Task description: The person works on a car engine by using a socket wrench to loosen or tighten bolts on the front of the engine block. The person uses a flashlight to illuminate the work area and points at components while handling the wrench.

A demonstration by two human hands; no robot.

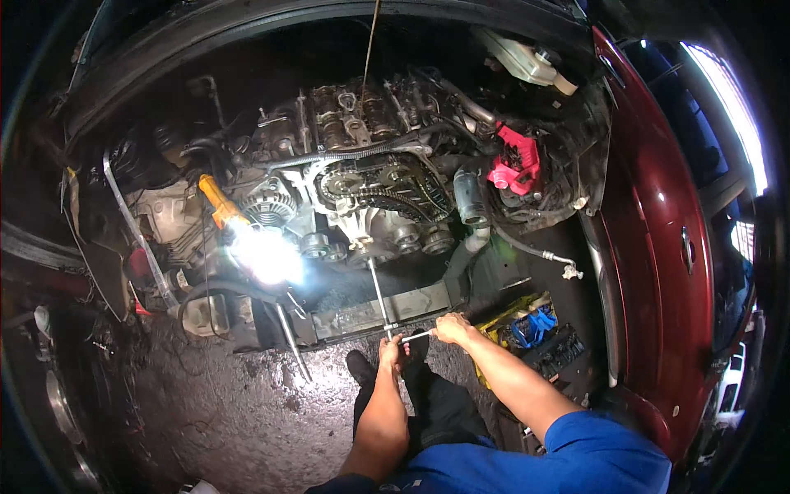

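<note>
I have both hands low in the head view, and I take my clock directions from the left hand, with twelve pointing away from the body. The fingers of the left hand [390, 352] are curled around the joint of a long metal wrench [379, 295], where its shaft meets its side handle; how each finger sits I cannot tell. At two o'clock, just beside it, the right hand [451, 328] is closed in a fist around the outer end of that handle. The wrench's shaft runs up toward twelve, leaning slightly to the eleven side, and its far tip meets the lower pulley [369, 254] of the engine; whether it is seated on a bolt I cannot make out. Above that I see the exposed timing chain [387, 196] on the engine's uncovered front. At nine o'clock a bare metal bar [292, 342] slants down, and at ten a yellow work lamp [217, 200] glares white. A pinkish-red part [517, 161] sits at one o'clock, near a thick dark hose [471, 198]. Between two and three I find a blue cloth [535, 328] in a yellow tray [491, 329], and farther out at two, a dark red car body [654, 239].
</note>
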